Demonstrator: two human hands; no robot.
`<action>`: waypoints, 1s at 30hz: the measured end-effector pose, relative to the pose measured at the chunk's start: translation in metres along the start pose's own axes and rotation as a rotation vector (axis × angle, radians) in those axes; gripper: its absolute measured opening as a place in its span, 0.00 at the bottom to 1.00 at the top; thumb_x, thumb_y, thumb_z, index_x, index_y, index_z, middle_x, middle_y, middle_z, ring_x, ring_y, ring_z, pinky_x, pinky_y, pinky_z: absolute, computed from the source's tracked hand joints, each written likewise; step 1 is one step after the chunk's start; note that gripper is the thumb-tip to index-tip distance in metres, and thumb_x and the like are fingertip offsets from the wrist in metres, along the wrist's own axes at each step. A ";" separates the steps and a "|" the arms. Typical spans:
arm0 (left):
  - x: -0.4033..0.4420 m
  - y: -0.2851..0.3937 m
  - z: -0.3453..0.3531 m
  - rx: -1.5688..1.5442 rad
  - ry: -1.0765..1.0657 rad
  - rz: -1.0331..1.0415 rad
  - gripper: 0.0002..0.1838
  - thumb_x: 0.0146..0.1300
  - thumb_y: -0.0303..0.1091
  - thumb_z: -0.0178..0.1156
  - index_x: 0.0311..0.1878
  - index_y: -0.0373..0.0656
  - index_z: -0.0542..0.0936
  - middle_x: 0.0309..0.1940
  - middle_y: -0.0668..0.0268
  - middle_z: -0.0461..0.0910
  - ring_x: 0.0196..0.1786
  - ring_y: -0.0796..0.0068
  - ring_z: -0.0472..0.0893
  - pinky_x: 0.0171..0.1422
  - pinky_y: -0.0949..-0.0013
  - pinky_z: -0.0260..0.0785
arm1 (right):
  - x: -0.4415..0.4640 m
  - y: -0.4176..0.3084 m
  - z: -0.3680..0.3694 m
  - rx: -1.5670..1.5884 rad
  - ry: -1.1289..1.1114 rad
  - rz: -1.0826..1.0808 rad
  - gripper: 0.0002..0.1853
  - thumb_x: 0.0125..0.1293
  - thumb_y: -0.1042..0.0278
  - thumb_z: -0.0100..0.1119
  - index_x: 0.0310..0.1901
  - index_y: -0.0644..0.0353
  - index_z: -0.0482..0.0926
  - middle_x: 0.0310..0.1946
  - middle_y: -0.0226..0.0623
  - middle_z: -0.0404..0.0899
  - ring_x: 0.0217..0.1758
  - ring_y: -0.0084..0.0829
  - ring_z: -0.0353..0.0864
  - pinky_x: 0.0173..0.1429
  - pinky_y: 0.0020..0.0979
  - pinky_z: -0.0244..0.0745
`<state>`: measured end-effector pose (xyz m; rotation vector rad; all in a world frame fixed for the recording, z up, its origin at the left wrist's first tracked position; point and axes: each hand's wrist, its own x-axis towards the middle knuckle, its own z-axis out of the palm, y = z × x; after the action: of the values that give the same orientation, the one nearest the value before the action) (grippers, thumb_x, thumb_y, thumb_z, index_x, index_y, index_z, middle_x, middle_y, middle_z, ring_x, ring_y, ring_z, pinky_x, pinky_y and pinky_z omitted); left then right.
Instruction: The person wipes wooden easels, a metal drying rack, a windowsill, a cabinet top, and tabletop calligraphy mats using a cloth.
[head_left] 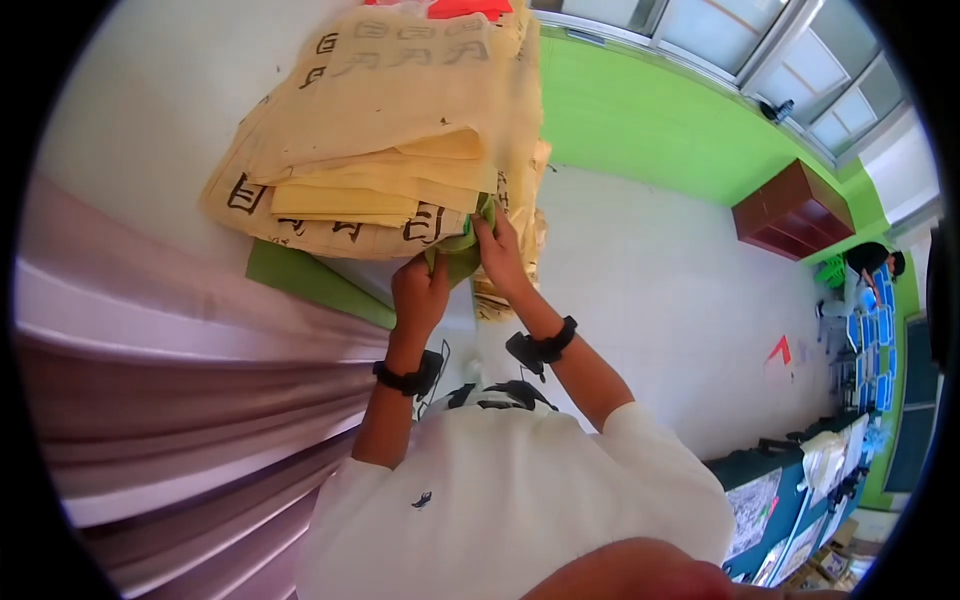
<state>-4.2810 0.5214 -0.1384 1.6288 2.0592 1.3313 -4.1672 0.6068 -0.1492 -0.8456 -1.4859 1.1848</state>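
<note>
A large stack of yellowish paper sheets [380, 110] with black brush characters lies at the upper left. At its lower right corner, my left hand [420, 285] and my right hand [497, 250] both grip a folded green cloth-like piece [458, 258]. The fingers of both hands are closed on it, close together. Part of the green piece is hidden behind the fingers and the paper edge. More yellowish paper hangs or lies just right of my right hand.
Pinkish curtains [200, 400] hang at the left. A brown cabinet [795, 212] stands by the green wall [630, 110]. At the far right a person [862, 270] bends beside blue chairs [877, 340]. Tables with papers [755, 515] are at the lower right; a red item [779, 350] lies on the floor.
</note>
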 end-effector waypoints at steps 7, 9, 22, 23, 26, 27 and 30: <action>-0.013 -0.032 0.018 0.347 -0.344 -0.086 0.21 0.66 0.46 0.55 0.31 0.34 0.82 0.26 0.43 0.80 0.31 0.40 0.80 0.39 0.45 0.72 | -0.025 0.043 0.017 -0.105 0.092 0.140 0.20 0.78 0.56 0.39 0.51 0.67 0.72 0.39 0.55 0.78 0.43 0.47 0.78 0.49 0.38 0.70; -0.026 -0.057 0.036 0.386 -0.363 -0.167 0.27 0.68 0.52 0.50 0.31 0.34 0.82 0.27 0.41 0.80 0.36 0.40 0.81 0.44 0.42 0.71 | -0.035 0.053 0.015 -0.169 0.073 0.145 0.20 0.78 0.56 0.38 0.51 0.66 0.71 0.38 0.57 0.78 0.42 0.50 0.79 0.48 0.40 0.70; -0.017 -0.079 0.031 -0.568 -0.120 -0.495 0.25 0.73 0.50 0.49 0.38 0.32 0.77 0.19 0.63 0.69 0.25 0.69 0.71 0.32 0.62 0.64 | -0.049 0.002 -0.008 -0.339 -0.070 0.014 0.20 0.62 0.68 0.61 0.50 0.67 0.65 0.34 0.61 0.78 0.39 0.64 0.77 0.39 0.49 0.72; -0.019 -0.075 0.034 -0.754 -0.016 -0.557 0.27 0.73 0.53 0.49 0.34 0.33 0.77 0.18 0.67 0.66 0.26 0.74 0.67 0.32 0.62 0.61 | -0.054 0.023 -0.008 -0.373 -0.076 0.025 0.20 0.62 0.68 0.62 0.49 0.67 0.65 0.33 0.61 0.78 0.39 0.64 0.76 0.39 0.49 0.72; -0.041 -0.117 0.056 -0.626 -0.057 -0.761 0.28 0.72 0.54 0.49 0.33 0.34 0.77 0.22 0.70 0.70 0.28 0.75 0.67 0.34 0.62 0.62 | -0.064 0.037 -0.008 -0.489 -0.096 0.075 0.18 0.62 0.67 0.62 0.45 0.66 0.67 0.31 0.59 0.78 0.37 0.63 0.76 0.38 0.49 0.72; -0.039 -0.135 0.048 -0.493 -0.199 -0.828 0.29 0.71 0.56 0.50 0.36 0.34 0.79 0.28 0.69 0.74 0.30 0.77 0.69 0.37 0.67 0.64 | -0.060 0.031 -0.010 -0.521 -0.134 0.059 0.16 0.62 0.66 0.62 0.44 0.67 0.68 0.30 0.60 0.78 0.36 0.63 0.76 0.36 0.48 0.72; -0.025 -0.099 0.015 -0.786 0.136 -0.656 0.28 0.72 0.56 0.50 0.42 0.34 0.80 0.32 0.66 0.78 0.33 0.77 0.75 0.41 0.71 0.68 | -0.051 -0.020 -0.011 -0.506 -0.177 0.088 0.15 0.63 0.62 0.62 0.39 0.67 0.71 0.27 0.56 0.78 0.30 0.56 0.80 0.33 0.43 0.72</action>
<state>-4.3294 0.5092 -0.2288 0.4943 1.5653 1.6730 -4.1431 0.5571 -0.1443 -1.1752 -1.9535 0.9757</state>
